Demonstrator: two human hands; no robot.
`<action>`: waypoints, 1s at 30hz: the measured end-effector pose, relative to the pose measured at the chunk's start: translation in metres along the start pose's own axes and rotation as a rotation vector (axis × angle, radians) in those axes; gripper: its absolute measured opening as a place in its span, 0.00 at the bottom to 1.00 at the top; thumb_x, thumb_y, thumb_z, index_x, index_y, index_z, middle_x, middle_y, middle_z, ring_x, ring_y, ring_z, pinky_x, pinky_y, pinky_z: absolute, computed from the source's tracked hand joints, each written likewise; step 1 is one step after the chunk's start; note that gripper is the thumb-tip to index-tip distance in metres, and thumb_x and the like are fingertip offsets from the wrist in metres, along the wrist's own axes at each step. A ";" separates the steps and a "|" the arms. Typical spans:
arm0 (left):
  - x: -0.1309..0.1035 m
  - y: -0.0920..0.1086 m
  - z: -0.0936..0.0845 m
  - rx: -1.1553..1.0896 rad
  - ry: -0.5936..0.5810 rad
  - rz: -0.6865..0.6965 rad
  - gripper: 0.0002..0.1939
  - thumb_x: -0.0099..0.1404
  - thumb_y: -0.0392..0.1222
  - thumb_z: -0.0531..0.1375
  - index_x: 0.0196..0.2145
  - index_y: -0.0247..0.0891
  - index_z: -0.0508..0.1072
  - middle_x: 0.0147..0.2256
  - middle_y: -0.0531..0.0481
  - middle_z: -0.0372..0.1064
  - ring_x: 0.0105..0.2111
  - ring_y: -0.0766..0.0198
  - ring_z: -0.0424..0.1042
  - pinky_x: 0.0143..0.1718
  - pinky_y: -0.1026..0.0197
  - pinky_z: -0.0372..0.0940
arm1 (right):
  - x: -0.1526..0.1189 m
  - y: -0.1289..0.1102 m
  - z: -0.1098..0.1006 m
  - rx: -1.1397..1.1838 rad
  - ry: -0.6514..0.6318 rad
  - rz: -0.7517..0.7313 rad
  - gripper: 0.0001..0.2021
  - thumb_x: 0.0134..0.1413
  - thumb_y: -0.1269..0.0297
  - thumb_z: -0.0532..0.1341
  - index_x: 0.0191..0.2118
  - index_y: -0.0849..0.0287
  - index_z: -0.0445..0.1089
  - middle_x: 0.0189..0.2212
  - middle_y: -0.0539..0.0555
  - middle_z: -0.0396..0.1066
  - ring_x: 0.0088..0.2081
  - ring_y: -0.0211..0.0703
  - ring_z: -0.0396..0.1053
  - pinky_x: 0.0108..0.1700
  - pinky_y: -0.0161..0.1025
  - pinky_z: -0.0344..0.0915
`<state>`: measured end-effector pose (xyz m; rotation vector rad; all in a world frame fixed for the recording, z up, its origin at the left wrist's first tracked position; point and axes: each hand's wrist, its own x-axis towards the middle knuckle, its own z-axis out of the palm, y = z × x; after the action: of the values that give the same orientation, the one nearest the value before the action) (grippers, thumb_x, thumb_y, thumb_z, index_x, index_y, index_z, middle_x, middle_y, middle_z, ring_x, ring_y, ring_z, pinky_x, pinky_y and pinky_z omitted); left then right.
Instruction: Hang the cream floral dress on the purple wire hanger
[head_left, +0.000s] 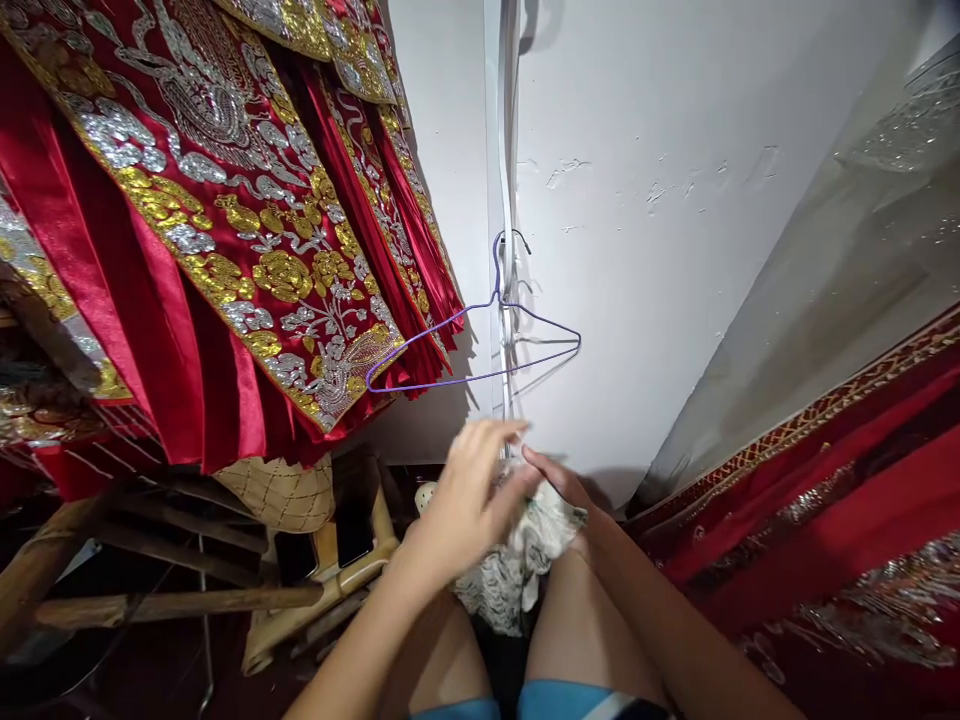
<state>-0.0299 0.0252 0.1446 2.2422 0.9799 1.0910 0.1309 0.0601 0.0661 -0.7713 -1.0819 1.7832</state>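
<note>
A crumpled white lacy garment [510, 570] hangs between my knees, with darker marks in its fabric. My right hand [566, 485] grips its upper part; the fingers behind the cloth are hidden. Just above the garment is my left hand [474, 490], slightly blurred, its fingers curved and the thumb set apart, with nothing visible between them. Beyond both hands, a purple hanger [472, 378] hangs bare by its hook on a white vertical pole [504, 130].
Red costumes [300, 230] with gold and silver embroidery hang at left. Below them are a bamboo chair [322, 600] and a woven tan item [289, 492]. More red embroidered fabric [825, 500] stands at right beside clear plastic sheeting [847, 260]. A white wall [637, 260] lies behind the pole.
</note>
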 end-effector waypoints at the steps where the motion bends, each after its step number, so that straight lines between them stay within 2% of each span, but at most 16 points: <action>1: 0.002 -0.006 -0.007 -0.032 0.012 -0.062 0.21 0.74 0.50 0.54 0.61 0.43 0.64 0.56 0.40 0.67 0.57 0.51 0.63 0.60 0.50 0.56 | 0.000 -0.004 0.003 0.014 -0.026 0.025 0.16 0.47 0.47 0.65 0.31 0.56 0.72 0.25 0.53 0.73 0.34 0.52 0.73 0.36 0.43 0.69; 2: 0.004 -0.011 -0.011 -0.089 -0.022 -0.111 0.22 0.74 0.53 0.52 0.61 0.43 0.64 0.57 0.40 0.66 0.59 0.51 0.63 0.61 0.51 0.55 | 0.000 -0.008 0.005 0.032 -0.058 0.053 0.15 0.45 0.49 0.65 0.31 0.57 0.72 0.24 0.54 0.73 0.34 0.52 0.74 0.35 0.43 0.69; 4: 0.004 -0.023 -0.013 -0.224 -0.165 -0.164 0.27 0.74 0.60 0.47 0.59 0.42 0.67 0.57 0.41 0.68 0.58 0.51 0.65 0.61 0.53 0.56 | -0.003 -0.020 0.008 0.067 -0.161 0.129 0.14 0.41 0.52 0.66 0.29 0.58 0.73 0.24 0.54 0.74 0.32 0.51 0.73 0.33 0.42 0.68; 6: -0.002 -0.035 -0.006 -0.308 -0.302 -0.179 0.36 0.71 0.69 0.41 0.52 0.39 0.74 0.52 0.41 0.72 0.53 0.50 0.68 0.57 0.54 0.60 | -0.008 -0.035 0.008 0.039 -0.284 0.222 0.12 0.36 0.57 0.67 0.28 0.59 0.73 0.23 0.53 0.74 0.27 0.47 0.71 0.30 0.40 0.66; 8: -0.011 -0.048 0.004 -0.308 -0.404 -0.182 0.42 0.67 0.74 0.39 0.42 0.37 0.77 0.43 0.41 0.75 0.44 0.52 0.69 0.48 0.56 0.64 | -0.014 -0.051 0.004 -0.116 -0.368 0.327 0.09 0.33 0.63 0.67 0.27 0.60 0.74 0.22 0.51 0.74 0.24 0.41 0.69 0.28 0.36 0.64; 11: -0.028 -0.070 0.010 -0.167 -0.614 -0.191 0.34 0.67 0.71 0.48 0.29 0.36 0.73 0.28 0.48 0.68 0.29 0.61 0.64 0.33 0.62 0.61 | -0.023 -0.077 -0.008 -0.473 -0.472 0.408 0.04 0.37 0.68 0.68 0.25 0.61 0.75 0.22 0.49 0.73 0.24 0.38 0.66 0.28 0.34 0.63; 13: -0.038 -0.087 0.003 0.016 -0.682 -0.233 0.27 0.66 0.65 0.56 0.23 0.37 0.67 0.22 0.53 0.60 0.23 0.65 0.59 0.26 0.63 0.53 | -0.025 -0.091 -0.016 -0.648 -0.535 0.342 0.05 0.46 0.65 0.67 0.25 0.61 0.76 0.23 0.51 0.73 0.26 0.39 0.67 0.30 0.35 0.64; 15: -0.046 -0.101 -0.008 0.213 -0.649 -0.296 0.25 0.62 0.60 0.62 0.20 0.39 0.63 0.19 0.55 0.55 0.21 0.66 0.55 0.24 0.62 0.48 | -0.022 -0.102 -0.024 -0.763 -0.476 0.158 0.10 0.54 0.60 0.63 0.28 0.60 0.77 0.28 0.54 0.76 0.30 0.43 0.70 0.33 0.38 0.66; 16: -0.049 -0.107 -0.015 0.290 -0.612 -0.323 0.24 0.60 0.58 0.64 0.19 0.39 0.63 0.18 0.54 0.56 0.20 0.65 0.55 0.23 0.61 0.48 | -0.018 -0.105 -0.027 -0.805 -0.391 0.024 0.11 0.56 0.59 0.62 0.32 0.60 0.78 0.32 0.56 0.77 0.34 0.46 0.72 0.37 0.40 0.68; 18: -0.048 -0.111 -0.030 0.375 -0.527 -0.343 0.20 0.60 0.55 0.64 0.21 0.39 0.67 0.21 0.50 0.65 0.22 0.61 0.62 0.25 0.61 0.54 | -0.003 -0.107 -0.033 -0.851 -0.159 -0.264 0.14 0.56 0.57 0.63 0.45 0.57 0.78 0.46 0.58 0.78 0.48 0.53 0.73 0.50 0.46 0.68; 20: -0.041 -0.108 -0.043 0.400 -0.432 -0.319 0.15 0.64 0.53 0.61 0.28 0.39 0.75 0.32 0.44 0.76 0.32 0.54 0.72 0.35 0.59 0.63 | 0.020 -0.102 -0.040 -0.844 0.068 -0.471 0.22 0.57 0.57 0.63 0.57 0.52 0.72 0.60 0.57 0.70 0.62 0.55 0.63 0.63 0.51 0.59; 22: -0.030 -0.100 -0.055 0.412 -0.328 -0.296 0.14 0.66 0.50 0.58 0.37 0.40 0.79 0.46 0.40 0.78 0.46 0.47 0.74 0.49 0.54 0.64 | 0.046 -0.094 -0.050 -0.832 0.231 -0.527 0.25 0.57 0.56 0.61 0.61 0.51 0.68 0.65 0.56 0.64 0.67 0.53 0.56 0.67 0.51 0.52; 24: -0.020 -0.094 -0.064 0.438 -0.245 -0.311 0.16 0.67 0.48 0.56 0.42 0.40 0.80 0.53 0.40 0.76 0.54 0.45 0.71 0.57 0.51 0.62 | 0.069 -0.086 -0.061 -0.854 0.316 -0.536 0.22 0.56 0.58 0.59 0.56 0.54 0.71 0.60 0.58 0.69 0.63 0.54 0.61 0.64 0.50 0.56; 26: -0.014 -0.093 -0.070 0.478 -0.180 -0.345 0.17 0.67 0.46 0.55 0.42 0.38 0.81 0.56 0.39 0.73 0.57 0.45 0.70 0.61 0.49 0.60 | 0.083 -0.082 -0.073 -0.887 0.337 -0.558 0.16 0.53 0.62 0.56 0.45 0.57 0.76 0.46 0.57 0.76 0.50 0.52 0.70 0.54 0.47 0.64; 28: -0.014 -0.095 -0.074 0.513 -0.116 -0.370 0.17 0.67 0.45 0.54 0.38 0.37 0.81 0.59 0.38 0.71 0.59 0.44 0.69 0.62 0.48 0.60 | 0.087 -0.082 -0.082 -0.901 0.333 -0.580 0.12 0.50 0.65 0.54 0.32 0.59 0.74 0.32 0.53 0.75 0.36 0.47 0.70 0.41 0.41 0.65; 30: -0.016 -0.099 -0.076 0.503 -0.043 -0.386 0.17 0.67 0.46 0.54 0.32 0.36 0.80 0.60 0.36 0.69 0.60 0.43 0.69 0.63 0.48 0.60 | 0.081 -0.085 -0.088 -0.896 0.341 -0.584 0.10 0.48 0.66 0.53 0.25 0.59 0.70 0.24 0.50 0.69 0.30 0.43 0.65 0.34 0.37 0.61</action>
<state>-0.1375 0.0835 0.1162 2.2815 1.7331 0.6746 0.2017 0.1838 0.1003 -1.0746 -1.6577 0.6026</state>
